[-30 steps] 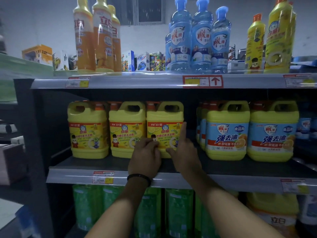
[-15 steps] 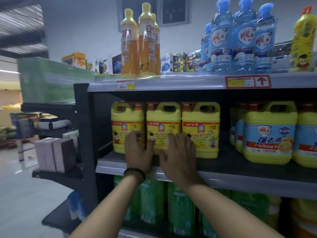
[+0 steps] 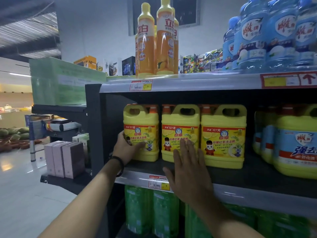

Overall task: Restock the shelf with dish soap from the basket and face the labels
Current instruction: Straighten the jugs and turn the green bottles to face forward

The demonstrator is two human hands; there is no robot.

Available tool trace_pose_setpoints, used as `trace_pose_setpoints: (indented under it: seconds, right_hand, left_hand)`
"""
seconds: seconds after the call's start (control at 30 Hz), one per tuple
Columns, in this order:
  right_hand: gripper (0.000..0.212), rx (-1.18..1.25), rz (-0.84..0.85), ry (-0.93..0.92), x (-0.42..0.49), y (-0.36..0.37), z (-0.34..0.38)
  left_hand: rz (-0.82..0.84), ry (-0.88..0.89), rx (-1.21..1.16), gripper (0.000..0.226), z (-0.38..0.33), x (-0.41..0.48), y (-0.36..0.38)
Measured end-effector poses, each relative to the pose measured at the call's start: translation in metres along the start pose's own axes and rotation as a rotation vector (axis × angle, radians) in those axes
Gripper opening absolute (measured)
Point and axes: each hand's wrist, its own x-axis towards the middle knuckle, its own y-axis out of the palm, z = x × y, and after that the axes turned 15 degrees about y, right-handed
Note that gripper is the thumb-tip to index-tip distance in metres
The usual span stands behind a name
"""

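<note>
Three yellow dish soap jugs stand side by side on the middle shelf [image 3: 257, 174], labels facing out. My left hand [image 3: 126, 148] grips the lower left corner of the leftmost jug [image 3: 142, 122], thumb at its side and fingers across the label. My right hand [image 3: 187, 170] is flat with straight fingers, its fingertips in front of the lower label of the middle jug [image 3: 180, 124]. The right jug [image 3: 223, 136] stands untouched. The basket is out of view.
Blue-labelled yellow jugs [image 3: 295, 145] fill the shelf's right part. Orange bottles [image 3: 156, 40] and blue bottles [image 3: 274, 35] stand on the top shelf. Green bottles [image 3: 151, 210] sit below. Pink boxes [image 3: 65, 158] rest on an end shelf at left, beside open floor.
My view has swung left and closer to the shelf. My left hand moved from between the jugs onto the leftmost jug's corner. My right hand has drawn back slightly toward the shelf edge.
</note>
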Motion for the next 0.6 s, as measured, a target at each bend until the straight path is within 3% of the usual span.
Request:
trace_pose_setpoints:
  seconds: [0.23,0.37,0.43,0.6]
  right_hand:
    - [0.097,0.059,0.086,0.029,0.002,-0.002,0.001]
    - [0.095,0.04,0.126,0.043,0.001,-0.006,0.003]
    - [0.093,0.02,0.148,0.04,0.001,-0.01,0.003]
    - [0.093,0.014,0.137,0.047,-0.001,-0.013,0.003]
  left_hand:
    - [0.037,-0.08,-0.046,0.091,-0.005,0.005,-0.004]
    - [-0.01,-0.086,0.034,0.11,0.033,0.025,0.0]
    - [-0.029,-0.09,0.009,0.111,0.015,0.016,0.0]
    - [-0.163,-0.03,0.136,0.082,-0.039,-0.029,0.006]
